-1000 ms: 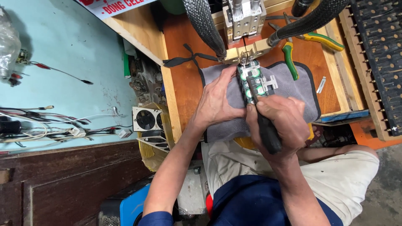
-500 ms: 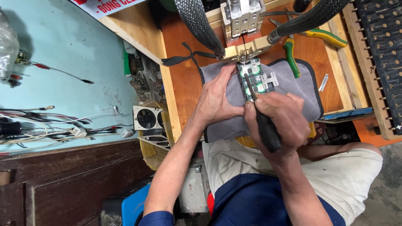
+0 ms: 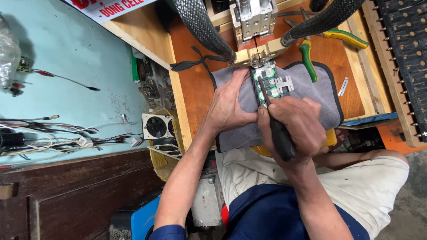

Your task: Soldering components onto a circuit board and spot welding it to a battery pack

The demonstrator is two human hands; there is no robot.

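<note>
The left hand (image 3: pixel 231 104) presses flat, open, steadying the battery pack (image 3: pixel 268 84) on the grey cloth (image 3: pixel 311 95); the right hand (image 3: pixel 293 124) grips a black-handled tool (image 3: pixel 278 133), tip on the cells.

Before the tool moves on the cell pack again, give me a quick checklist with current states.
1. Left hand steadying the pack: ok, fingers against its left side.
2. Right hand gripping the tool: ok, fist closed round the black handle.
3. Tool tip on the pack: ok, though the exact contact spot is too small to tell.
4. Pack on the grey cloth: ok.
5. Pliers away from the hands: ok, lying beyond the cloth.
</note>
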